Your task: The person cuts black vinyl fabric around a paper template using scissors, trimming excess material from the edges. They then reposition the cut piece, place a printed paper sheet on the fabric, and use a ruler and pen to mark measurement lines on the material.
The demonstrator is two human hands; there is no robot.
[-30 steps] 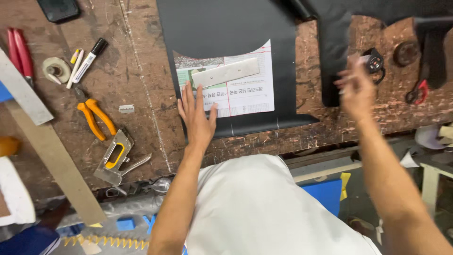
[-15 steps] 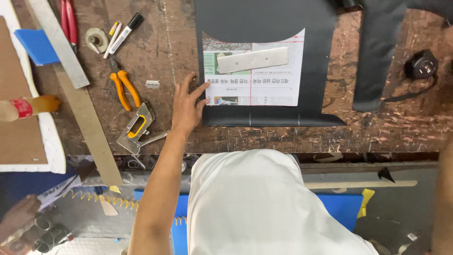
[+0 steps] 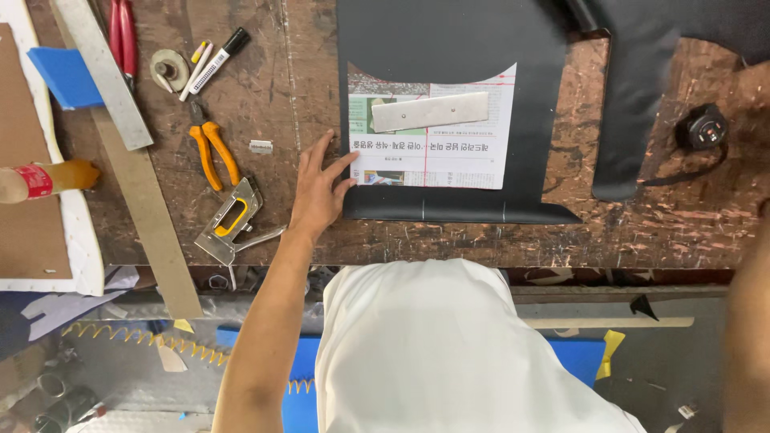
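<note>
One hand, the left hand [image 3: 321, 191], lies flat with its fingers spread apart, holding nothing, on the scratched brown wooden table [image 3: 642, 232]. Its fingertips touch the left edge of a big black sheet [image 3: 449, 32] that looks smooth and soft, and one finger reaches the corner of a newspaper piece [image 3: 437, 156] lying on that sheet. The paper has a curved top and straight sides. A flat, pale metal bar [image 3: 430, 111] with small holes lies across the paper. Only a blurry bit of the right arm shows at the right edge of the view, so I cannot tell what the right hand is doing. Just left of the hand sits a shiny metal stapler [image 3: 231, 223] with a yellow middle. Near it are pliers [image 3: 212, 151] with orange handles, and a long grey metal ruler [image 3: 104, 72] lies farther up.
</note>
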